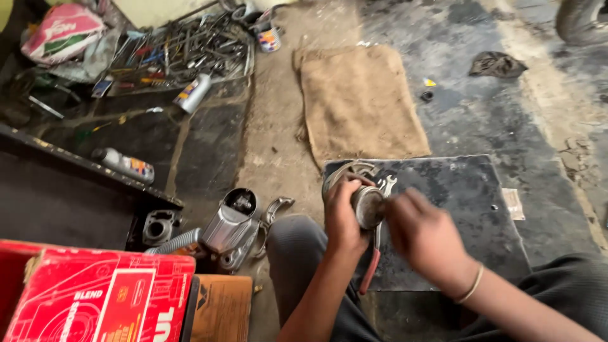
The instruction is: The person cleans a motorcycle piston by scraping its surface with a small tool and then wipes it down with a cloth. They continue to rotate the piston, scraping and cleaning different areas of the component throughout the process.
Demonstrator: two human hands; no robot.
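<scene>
Left hand (pixel 343 215) was closed around a round grey metal part, piston-like (pixel 368 206), held just above the dark rubber mat (pixel 468 209) and over the person's knee. Right hand (pixel 423 235) was at the part's open face, fingers curled against its rim; motion blur hid whether they pinched anything, so its grip could not be told. Red-handled pliers (pixel 372 266) lay on the mat directly under the hands, with a spanner (pixel 386 183) and a curved metal piece just beyond the left hand.

Risks, as judged: the part was held in the air by one hand only, so a slip would drop it onto the pliers or mat and could mark its surface. Any small ring or clip freed at the rim could spring off and vanish on the littered concrete floor (pixel 278 139).

Hard to make out: the part's far side, behind the left fingers; the pliers' jaws, under the hands. A grey engine casting (pixel 231 228) lay beside the left knee, and a burlap sack (pixel 358 101) lay farther out.
</scene>
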